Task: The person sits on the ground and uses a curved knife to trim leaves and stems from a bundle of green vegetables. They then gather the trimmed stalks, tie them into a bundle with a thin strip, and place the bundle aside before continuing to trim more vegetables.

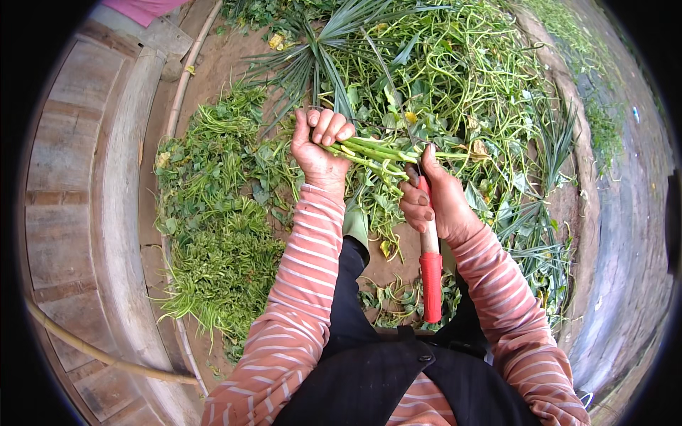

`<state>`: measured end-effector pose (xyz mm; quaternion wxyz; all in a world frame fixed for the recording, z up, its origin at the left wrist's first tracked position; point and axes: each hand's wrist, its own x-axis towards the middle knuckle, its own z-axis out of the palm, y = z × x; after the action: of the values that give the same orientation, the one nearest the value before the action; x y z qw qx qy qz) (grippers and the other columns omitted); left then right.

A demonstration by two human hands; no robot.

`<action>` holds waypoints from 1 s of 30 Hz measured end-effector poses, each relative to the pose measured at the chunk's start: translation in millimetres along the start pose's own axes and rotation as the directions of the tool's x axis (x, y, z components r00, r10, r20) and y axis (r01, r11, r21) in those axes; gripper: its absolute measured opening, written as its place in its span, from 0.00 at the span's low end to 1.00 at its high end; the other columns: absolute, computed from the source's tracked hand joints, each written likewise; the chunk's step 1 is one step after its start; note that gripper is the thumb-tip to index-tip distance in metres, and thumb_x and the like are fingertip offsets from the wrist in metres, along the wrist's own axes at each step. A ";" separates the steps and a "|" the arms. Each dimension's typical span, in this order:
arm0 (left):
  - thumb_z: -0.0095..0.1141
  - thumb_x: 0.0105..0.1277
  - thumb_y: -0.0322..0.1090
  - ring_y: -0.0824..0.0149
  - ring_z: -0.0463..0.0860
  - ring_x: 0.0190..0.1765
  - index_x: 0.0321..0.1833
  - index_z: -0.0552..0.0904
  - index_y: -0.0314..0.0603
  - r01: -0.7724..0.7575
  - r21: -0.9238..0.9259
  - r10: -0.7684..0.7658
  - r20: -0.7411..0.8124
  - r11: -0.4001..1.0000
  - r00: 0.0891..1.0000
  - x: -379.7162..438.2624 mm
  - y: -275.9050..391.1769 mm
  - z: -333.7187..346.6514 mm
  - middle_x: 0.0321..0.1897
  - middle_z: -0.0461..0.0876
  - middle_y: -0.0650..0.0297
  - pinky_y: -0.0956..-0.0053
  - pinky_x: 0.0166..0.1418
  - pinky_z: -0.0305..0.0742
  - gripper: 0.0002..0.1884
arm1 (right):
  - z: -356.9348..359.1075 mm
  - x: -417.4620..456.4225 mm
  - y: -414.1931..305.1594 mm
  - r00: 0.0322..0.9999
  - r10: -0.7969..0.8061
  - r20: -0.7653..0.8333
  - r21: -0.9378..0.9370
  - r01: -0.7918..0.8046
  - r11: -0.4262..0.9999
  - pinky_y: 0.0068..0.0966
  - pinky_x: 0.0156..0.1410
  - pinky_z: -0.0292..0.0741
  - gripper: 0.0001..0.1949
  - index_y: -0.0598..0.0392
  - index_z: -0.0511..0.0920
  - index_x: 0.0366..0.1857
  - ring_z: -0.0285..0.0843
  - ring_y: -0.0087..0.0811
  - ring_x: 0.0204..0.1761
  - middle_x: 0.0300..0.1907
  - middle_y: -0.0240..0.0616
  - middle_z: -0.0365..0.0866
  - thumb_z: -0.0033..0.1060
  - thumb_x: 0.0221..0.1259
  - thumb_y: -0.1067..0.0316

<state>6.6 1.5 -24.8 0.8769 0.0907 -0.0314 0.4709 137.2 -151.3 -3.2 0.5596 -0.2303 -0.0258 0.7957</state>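
Note:
My left hand (323, 146) is closed around a bundle of green stems (375, 152), whose ends point right. In my right hand (434, 194) is the red-wrapped handle (431, 287) of a long-bladed knife. Its thin blade (393, 88) rises up and to the left, past the stem ends. My right thumb lies by the stem ends; whether it touches them I cannot tell. Below and beyond both hands spreads a large heap of leafy vines (458, 80).
Cut greens (224, 255) are piled at the left. A palm frond (314, 45) lies at the far side, with more palm leaves (554, 154) at the right. A bamboo pole (189, 69) and a wooden beam (122, 213) run along the left beside a panelled wooden wall (61, 144).

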 end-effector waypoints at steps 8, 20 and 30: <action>0.40 0.70 0.47 0.76 0.59 0.19 0.25 0.68 0.46 0.174 -0.108 -0.185 -0.106 0.979 0.977 4.0 1.4 -11.2 0.13 0.57 0.75 0.77 0.30 0.63 0.17 | 0.6 -2.5 21.6 0.921 0.064 0.384 0.399 -0.228 0.888 0.25 0.10 0.65 0.26 0.53 0.64 0.23 0.52 0.20 0.08 0.13 0.27 0.54 0.25 0.66 0.39; 0.41 0.70 0.45 0.77 0.65 0.17 0.23 0.67 0.47 -0.197 0.181 0.239 -0.253 0.964 0.937 0.5 89.0 -20.0 0.11 0.63 0.74 0.76 0.25 0.68 0.17 | 3.5 -19.7 19.5 0.868 -0.031 0.495 0.294 -0.135 0.946 0.25 0.11 0.65 0.26 0.51 0.61 0.22 0.53 0.22 0.06 0.11 0.29 0.56 0.22 0.67 0.40; 0.57 0.62 0.40 0.74 0.79 0.33 0.36 0.83 0.38 -0.002 0.993 -0.221 0.029 0.121 0.975 -17.1 -17.7 29.0 0.30 0.83 0.65 0.79 0.39 0.73 0.11 | -0.7 -5.7 14.5 0.918 0.016 0.397 0.354 -0.169 0.920 0.25 0.09 0.66 0.24 0.52 0.62 0.23 0.53 0.21 0.06 0.11 0.29 0.56 0.24 0.68 0.43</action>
<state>12.7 -27.5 -1.1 0.6245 0.6874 0.2193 0.2988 126.2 -162.1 -6.2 0.5385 0.0432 0.0306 0.8410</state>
